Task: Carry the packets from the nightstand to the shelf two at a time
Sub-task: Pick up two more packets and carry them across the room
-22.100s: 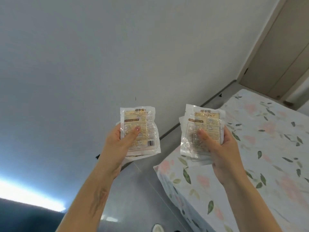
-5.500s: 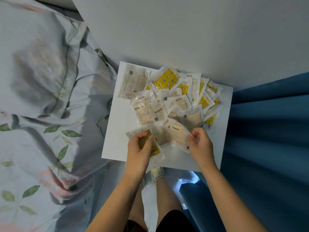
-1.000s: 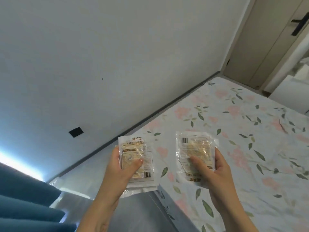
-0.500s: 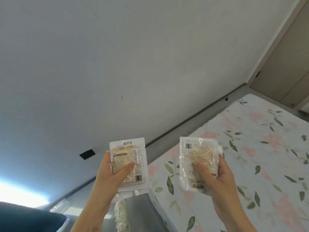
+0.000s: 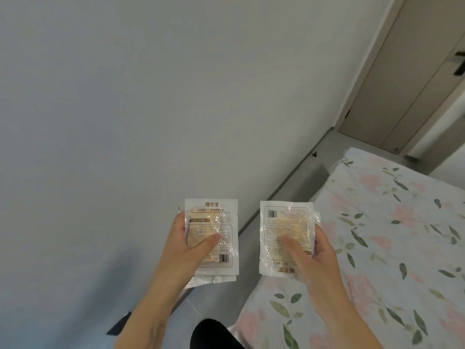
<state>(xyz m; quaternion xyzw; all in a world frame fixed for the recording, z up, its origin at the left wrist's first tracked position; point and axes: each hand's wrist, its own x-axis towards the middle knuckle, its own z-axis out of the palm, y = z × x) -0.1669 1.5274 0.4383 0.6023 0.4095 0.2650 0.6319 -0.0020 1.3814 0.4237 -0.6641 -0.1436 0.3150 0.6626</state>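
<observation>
Mid-carry: left hand (image 5: 186, 250) and right hand (image 5: 312, 258) each clasp packets (image 5: 214, 235), thumbs pressed on front; view has swung from bed (image 5: 377, 248) toward wall; shelf not in sight.

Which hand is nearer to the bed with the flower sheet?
Right. The right hand, holding a packet, is over the edge of the bed; the left hand, with its own packet, is over the floor beside the wall.
</observation>
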